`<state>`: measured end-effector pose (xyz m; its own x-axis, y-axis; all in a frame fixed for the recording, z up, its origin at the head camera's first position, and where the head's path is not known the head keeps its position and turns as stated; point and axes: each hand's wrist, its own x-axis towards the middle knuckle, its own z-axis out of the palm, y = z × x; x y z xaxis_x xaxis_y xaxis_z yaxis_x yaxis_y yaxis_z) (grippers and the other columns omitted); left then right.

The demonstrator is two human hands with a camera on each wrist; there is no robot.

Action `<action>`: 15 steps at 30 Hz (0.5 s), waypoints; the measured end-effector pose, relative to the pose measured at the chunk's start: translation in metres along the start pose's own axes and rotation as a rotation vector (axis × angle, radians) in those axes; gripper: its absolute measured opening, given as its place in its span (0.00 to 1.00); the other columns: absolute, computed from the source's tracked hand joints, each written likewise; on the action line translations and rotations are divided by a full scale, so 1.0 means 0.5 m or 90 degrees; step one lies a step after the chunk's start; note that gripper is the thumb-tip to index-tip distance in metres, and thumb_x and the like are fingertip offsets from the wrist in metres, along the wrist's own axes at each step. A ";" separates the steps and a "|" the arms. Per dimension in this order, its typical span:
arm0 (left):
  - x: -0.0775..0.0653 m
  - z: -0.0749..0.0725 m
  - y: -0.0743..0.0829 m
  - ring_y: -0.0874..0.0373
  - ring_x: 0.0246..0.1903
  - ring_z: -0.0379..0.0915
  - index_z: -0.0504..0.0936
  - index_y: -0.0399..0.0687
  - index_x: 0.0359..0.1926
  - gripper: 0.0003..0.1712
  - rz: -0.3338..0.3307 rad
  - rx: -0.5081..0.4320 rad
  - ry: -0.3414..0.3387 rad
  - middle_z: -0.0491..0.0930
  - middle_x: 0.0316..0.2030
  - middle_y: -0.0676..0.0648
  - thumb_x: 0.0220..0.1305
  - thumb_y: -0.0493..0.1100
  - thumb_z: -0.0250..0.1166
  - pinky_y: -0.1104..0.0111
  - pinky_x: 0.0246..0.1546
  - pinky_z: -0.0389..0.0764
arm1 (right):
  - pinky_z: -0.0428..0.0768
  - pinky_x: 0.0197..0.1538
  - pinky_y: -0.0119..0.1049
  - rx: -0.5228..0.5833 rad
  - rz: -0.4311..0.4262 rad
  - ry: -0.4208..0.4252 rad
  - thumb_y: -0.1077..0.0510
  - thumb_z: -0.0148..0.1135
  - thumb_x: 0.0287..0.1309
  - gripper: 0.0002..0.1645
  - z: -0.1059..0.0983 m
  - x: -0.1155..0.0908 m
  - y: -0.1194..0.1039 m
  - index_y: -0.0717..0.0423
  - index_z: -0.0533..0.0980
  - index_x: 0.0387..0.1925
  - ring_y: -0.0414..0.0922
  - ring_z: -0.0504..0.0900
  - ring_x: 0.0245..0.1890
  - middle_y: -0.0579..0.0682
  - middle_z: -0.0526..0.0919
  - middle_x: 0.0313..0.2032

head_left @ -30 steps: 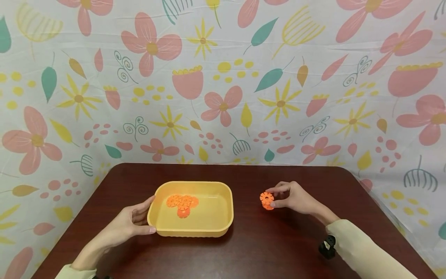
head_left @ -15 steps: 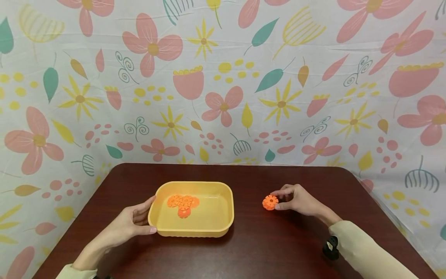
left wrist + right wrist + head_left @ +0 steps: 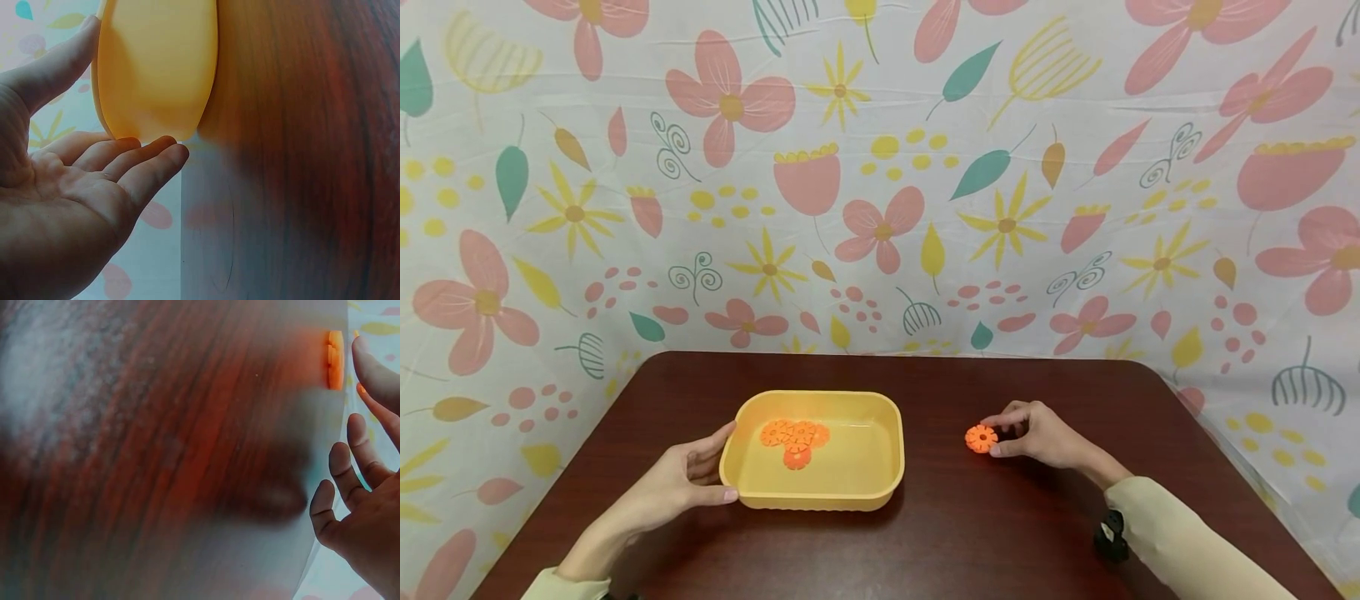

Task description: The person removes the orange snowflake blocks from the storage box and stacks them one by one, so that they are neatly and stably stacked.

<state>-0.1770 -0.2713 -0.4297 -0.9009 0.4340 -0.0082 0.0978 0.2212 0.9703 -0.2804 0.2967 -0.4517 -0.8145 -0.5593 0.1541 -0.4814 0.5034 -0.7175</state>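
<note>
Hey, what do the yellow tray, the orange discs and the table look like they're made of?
Yellow tray: probably molded plastic with a smooth, slightly shiny finish, judging by its even color and rounded corners.
Orange discs: likely plastic, uniformly bright with notched edges; finish too small to judge.
Table: wood or laminate, softly glossy, with reddish-brown grain streaks.

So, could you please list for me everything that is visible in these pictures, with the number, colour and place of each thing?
Wood-grained table: one, dark reddish-brown, under the tray
Floral-printed cloth: one, white with pink, yellow and green, behind the table
Shallow, round-cornered tray: one, yellow, on the table, left of centre
Round notched discs: at least four, orange, overlapping inside the tray
More such discs: at least two, orange, right of the tray
Sleeves: two, pale cream, on both forearms
Left hand: one, bare, touching the tray's left end
Right hand: one, bare, pinching a disc
</note>
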 end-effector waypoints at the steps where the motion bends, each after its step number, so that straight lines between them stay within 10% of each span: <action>1: 0.000 0.000 0.000 0.30 0.74 0.54 0.48 0.30 0.82 0.56 0.001 0.000 -0.001 0.49 0.79 0.30 0.65 0.33 0.75 0.66 0.59 0.80 | 0.76 0.35 0.35 -0.002 0.000 0.001 0.57 0.81 0.57 0.24 0.001 0.000 -0.002 0.60 0.88 0.54 0.54 0.76 0.36 0.51 0.84 0.39; 15: -0.001 -0.001 0.000 0.30 0.74 0.54 0.50 0.31 0.82 0.55 -0.001 0.002 0.003 0.50 0.79 0.30 0.65 0.34 0.75 0.67 0.59 0.79 | 0.70 0.32 0.33 -0.037 0.026 0.001 0.59 0.81 0.56 0.24 0.009 0.006 0.001 0.63 0.87 0.54 0.53 0.75 0.35 0.53 0.83 0.39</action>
<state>-0.1767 -0.2719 -0.4298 -0.9027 0.4301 -0.0090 0.0976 0.2251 0.9694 -0.2817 0.2925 -0.4547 -0.8346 -0.5360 0.1271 -0.4656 0.5631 -0.6828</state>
